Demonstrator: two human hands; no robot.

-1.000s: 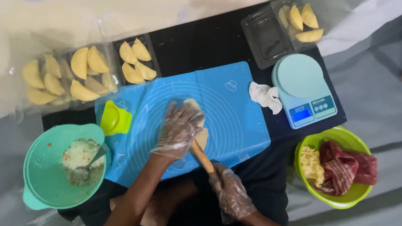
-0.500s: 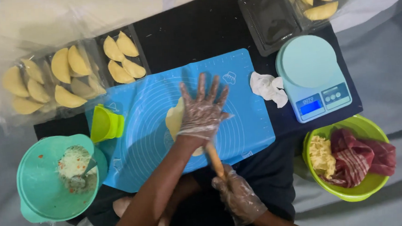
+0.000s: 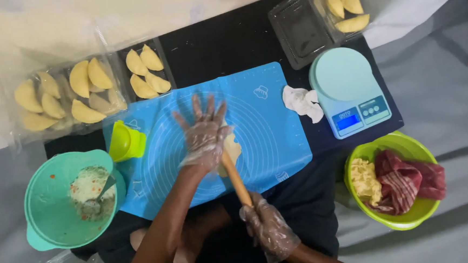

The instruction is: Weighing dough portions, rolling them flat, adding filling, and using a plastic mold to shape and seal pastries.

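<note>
The wooden rolling pin (image 3: 236,177) lies on the blue silicone mat (image 3: 267,140), its long axis running diagonally from the near right end up to the far left, over a pale piece of dough (image 3: 234,148). The gloved right hand (image 3: 268,229) has its grip wrapped around the near end, while the gloved left hand (image 3: 204,133) presses flat, fingers spread, on the far end. Around the mat sit a yellow-green cup (image 3: 125,141), a teal bowl (image 3: 49,213), a kitchen scale (image 3: 345,89) and trays of folded pastries (image 3: 88,86).

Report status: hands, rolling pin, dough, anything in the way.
Left hand flat, fingers spread, pressing rolling pin over dough on blue mat. Right hand grips pin's near end. Mat around dough unobstructed; yellow cup at mat's left edge.
</note>
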